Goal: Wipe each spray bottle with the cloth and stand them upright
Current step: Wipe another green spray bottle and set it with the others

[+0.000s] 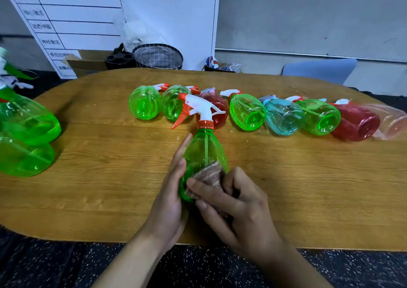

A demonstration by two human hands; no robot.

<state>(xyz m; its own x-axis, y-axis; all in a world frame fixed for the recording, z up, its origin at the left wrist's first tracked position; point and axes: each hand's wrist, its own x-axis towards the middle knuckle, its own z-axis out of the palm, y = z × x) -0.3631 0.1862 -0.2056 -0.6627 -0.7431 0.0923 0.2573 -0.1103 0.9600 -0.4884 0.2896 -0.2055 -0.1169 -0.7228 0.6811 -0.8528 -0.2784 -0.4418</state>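
Note:
A green spray bottle (203, 149) with a white and orange trigger head stands tilted in front of me on the wooden table (99, 177). My left hand (171, 197) holds its left side, fingers curled round the body. My right hand (233, 208) grips a brownish cloth (209, 175) and presses it against the bottle's lower right side. Behind it, several bottles lie on their sides in a row: green (144, 104), green (172, 106), red (217, 109), green (247, 111), blue (284, 117), green (319, 117), red (356, 124) and pale pink (392, 124).
Two green bottles (26, 133) stand close at the table's left edge. Beyond the table are a wire basket (158, 56), a black holder (120, 59), a cardboard box (88, 63), a white board with a chart (66, 18) and a blue chair (319, 69).

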